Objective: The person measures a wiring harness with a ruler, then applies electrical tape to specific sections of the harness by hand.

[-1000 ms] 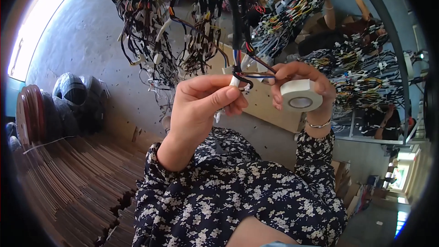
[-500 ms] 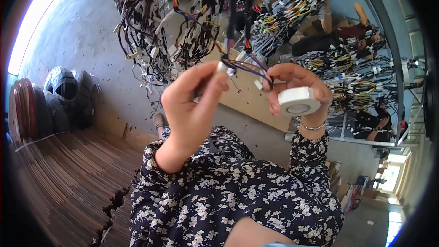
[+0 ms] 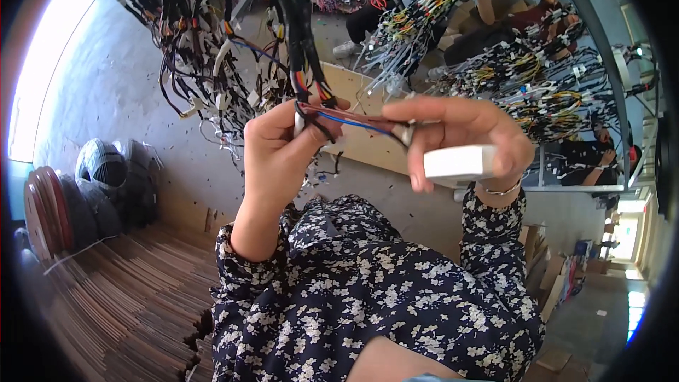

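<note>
A wire harness in black sleeving hangs down in front of me, its thin coloured wires coming out at the lower end. My left hand pinches the harness where the wires leave the sleeve, beside a small white piece. Between my hands the brown, blue and black wires run nearly straight across. My right hand pinches their far end between thumb and forefinger; a pale connector shows partly there. Also in the right hand, held by the other fingers, is a white tape roll, seen nearly edge-on.
Dense bundles of harnesses hang at the upper left, and more hang on a metal frame at right. Stacked flat cardboard lies lower left, near dark coils. Other people are beyond the frame at right.
My left hand and the harness have shifted left in view. The wires between my hands are pulled straighter. The tape roll has turned from showing its face to nearly edge-on.
</note>
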Tool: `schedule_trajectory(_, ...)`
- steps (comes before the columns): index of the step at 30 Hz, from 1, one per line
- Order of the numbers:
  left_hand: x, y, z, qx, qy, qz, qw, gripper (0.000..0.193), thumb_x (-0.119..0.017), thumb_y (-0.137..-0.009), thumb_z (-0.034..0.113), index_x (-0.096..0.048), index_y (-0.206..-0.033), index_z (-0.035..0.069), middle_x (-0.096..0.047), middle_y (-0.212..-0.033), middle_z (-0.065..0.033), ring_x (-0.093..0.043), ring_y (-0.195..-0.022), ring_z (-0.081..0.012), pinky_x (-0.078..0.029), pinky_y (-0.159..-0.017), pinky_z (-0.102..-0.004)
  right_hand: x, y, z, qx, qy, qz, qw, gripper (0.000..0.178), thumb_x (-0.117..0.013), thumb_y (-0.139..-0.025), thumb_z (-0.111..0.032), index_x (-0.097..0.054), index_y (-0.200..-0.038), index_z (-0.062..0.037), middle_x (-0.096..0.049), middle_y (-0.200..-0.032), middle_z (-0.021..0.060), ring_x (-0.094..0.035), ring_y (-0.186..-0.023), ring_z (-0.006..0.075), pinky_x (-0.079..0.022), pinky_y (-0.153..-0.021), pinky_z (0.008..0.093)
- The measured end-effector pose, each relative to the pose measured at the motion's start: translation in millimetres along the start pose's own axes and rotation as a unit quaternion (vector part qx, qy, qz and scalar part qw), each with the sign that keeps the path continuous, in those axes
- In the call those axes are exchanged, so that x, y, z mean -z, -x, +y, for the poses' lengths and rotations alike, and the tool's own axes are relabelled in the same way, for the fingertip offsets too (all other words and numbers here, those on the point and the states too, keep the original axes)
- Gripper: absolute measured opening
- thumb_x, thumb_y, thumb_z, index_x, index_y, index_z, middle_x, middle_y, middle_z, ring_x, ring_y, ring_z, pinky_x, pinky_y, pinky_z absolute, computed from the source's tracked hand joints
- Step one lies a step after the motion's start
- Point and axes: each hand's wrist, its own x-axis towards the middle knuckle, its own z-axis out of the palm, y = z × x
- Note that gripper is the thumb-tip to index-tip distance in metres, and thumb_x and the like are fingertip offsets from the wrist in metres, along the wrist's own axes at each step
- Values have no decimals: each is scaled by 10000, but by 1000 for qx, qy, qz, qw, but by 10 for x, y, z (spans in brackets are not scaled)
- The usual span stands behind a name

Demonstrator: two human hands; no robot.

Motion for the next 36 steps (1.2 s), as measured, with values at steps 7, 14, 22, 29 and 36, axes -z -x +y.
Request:
schedule_trajectory(7, -14, 1, 32, 27, 22, -7, 999, 168, -617, -963, 20, -694, -1089, -61, -747, -945, -105, -498, -520, 6, -348, -446, -155, 120, -56, -329, 118, -37, -37, 992, 878, -640, -916, -484, -348, -1443, 155, -555, -1197, 277, -665, -957, 273, -579, -735, 391)
schedule_trajectory(14, -121, 99, 161, -13, -100, 66, 993, 134, -645, -907, -46, -739, -1000, -65, -750, -920, -81, -598, -655, -36, -469, -567, -184, -131, 1, -147, 36, 341, -13, 939, 644, -738, -833, -410, -598, -1289, 22, -447, -1447, 238, -674, -965, 259, -542, -847, 332)
schedule_trajectory(22, -208, 100, 152, -70, -171, 111, 977, 118, -632, -848, -114, -701, -936, -77, -750, -905, -72, -600, -735, -32, -483, -632, -189, -110, -64, -213, -32, 342, -42, 938, 641, -743, -840, -379, -608, -1305, 40, -553, -1272, 189, -648, -982, 244, -501, -875, 335)
schedule_trajectory(29, -101, 61, 207, -16, 125, 22, 992, 247, -558, -988, 160, -689, -1005, -49, -731, -881, -126, -523, -561, -58, -347, -471, -200, -54, -201, -4, 61, -134, -191, 970, 1017, -669, -882, -521, -279, -1406, 259, -518, -1294, 325, -671, -948, 304, -572, -769, 377)
schedule_trajectory(36, -65, 8, 209, 30, 80, 1, 996, 247, -595, -990, 208, -689, -1036, -16, -724, -795, -92, -513, -521, -33, -356, -459, -165, -90, -443, 60, 198, -296, -187, 916, 1112, -482, -933, -696, -98, -1504, 178, -251, -1508, 424, -650, -1016, 313, -562, -740, 451)
